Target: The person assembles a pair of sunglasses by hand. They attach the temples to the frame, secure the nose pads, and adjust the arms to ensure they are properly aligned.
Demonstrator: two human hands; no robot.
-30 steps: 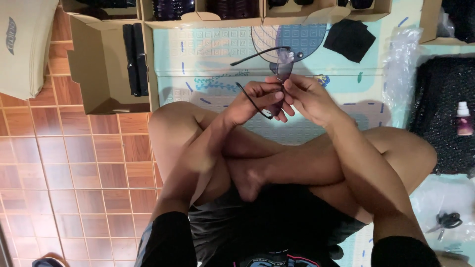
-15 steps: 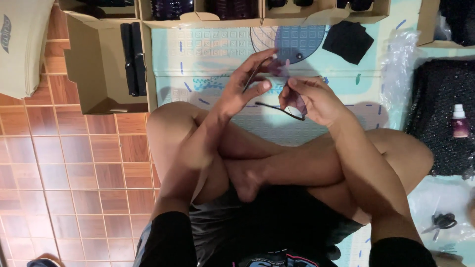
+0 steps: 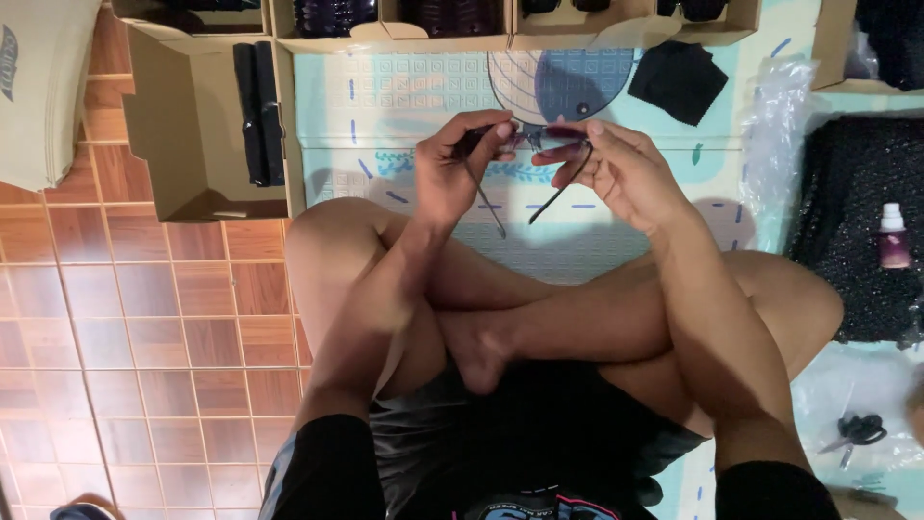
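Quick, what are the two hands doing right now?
Left hand: closed, pinching one end of the glasses.
Right hand: closed, pinching the other end of the glasses.

A pale foam mat [image 3: 404, 96] with blue markings covers the floor beside brown floor tiles [image 3: 144, 318]. An open cardboard box [image 3: 192, 183] at the left holds dark folded items. A black cloth [image 3: 679, 82] lies on the mat near crumpled clear plastic [image 3: 784, 125]. A small bottle [image 3: 893, 236] stands on a dark sparkly fabric [image 3: 857, 193], and scissors [image 3: 852, 430] lie at the lower right.
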